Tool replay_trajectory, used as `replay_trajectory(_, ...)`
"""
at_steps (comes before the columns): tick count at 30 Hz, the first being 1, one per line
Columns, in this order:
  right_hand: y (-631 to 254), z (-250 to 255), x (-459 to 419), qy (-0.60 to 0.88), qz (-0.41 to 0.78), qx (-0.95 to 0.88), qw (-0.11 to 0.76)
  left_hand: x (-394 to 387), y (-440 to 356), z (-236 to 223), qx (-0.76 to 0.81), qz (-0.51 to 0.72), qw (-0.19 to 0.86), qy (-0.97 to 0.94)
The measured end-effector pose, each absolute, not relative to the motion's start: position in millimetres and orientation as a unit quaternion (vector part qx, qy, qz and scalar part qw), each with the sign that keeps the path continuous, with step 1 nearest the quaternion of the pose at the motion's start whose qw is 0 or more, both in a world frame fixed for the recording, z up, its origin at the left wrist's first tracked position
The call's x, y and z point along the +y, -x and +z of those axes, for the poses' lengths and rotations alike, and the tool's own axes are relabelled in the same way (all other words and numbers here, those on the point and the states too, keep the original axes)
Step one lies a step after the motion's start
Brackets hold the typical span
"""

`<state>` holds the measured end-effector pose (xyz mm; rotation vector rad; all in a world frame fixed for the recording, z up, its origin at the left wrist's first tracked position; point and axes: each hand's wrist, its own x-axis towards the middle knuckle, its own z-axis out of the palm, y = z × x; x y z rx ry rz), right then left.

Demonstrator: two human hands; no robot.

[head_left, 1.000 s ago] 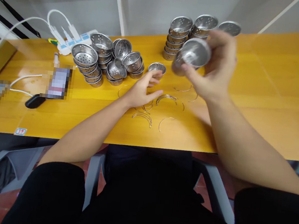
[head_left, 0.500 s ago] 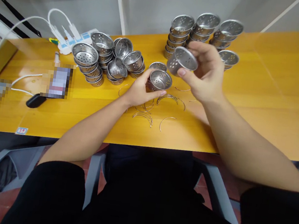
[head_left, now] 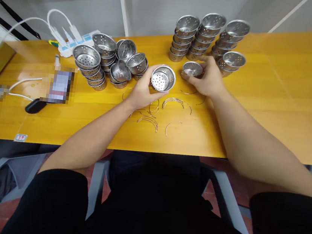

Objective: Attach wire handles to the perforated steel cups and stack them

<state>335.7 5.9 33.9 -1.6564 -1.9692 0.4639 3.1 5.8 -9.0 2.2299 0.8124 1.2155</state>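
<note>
A small perforated metal cup (head_left: 162,80) is in my left hand (head_left: 142,92), its mouth tilted toward me so the holed bottom shows. My right hand (head_left: 211,79) has thumb and fingers around a second perforated metal cup (head_left: 191,69), low at the table and roughly upright. Whether that cup's base touches the surface I cannot tell. In front of both hands lie several thin curved wires (head_left: 174,100), some bunched together, with another bunch of wires (head_left: 148,120) closer to me.
Nested stacks of the same cups (head_left: 186,31) stand at the back right, beside a shorter stack (head_left: 233,61). On the left are more stacks (head_left: 86,60) and loosely tumbled cups (head_left: 121,71). A power strip (head_left: 76,42), a phone (head_left: 60,87) and a black object (head_left: 35,105) with a white cable lie farther left.
My right hand has lowered its cup toward the table, in front of the back right stacks. My left hand has raised its cup slightly and tipped it toward me.
</note>
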Motion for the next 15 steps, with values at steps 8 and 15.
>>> replay_trajectory(8,-343,75,-19,0.618,0.041,-0.745,0.248,10,0,-10,0.285,0.449,0.232,-0.814)
replay_trajectory(15,-354,102,-39,0.579,0.140,-0.801,0.055,13,-3,-19,0.305,0.443,0.235,-0.809)
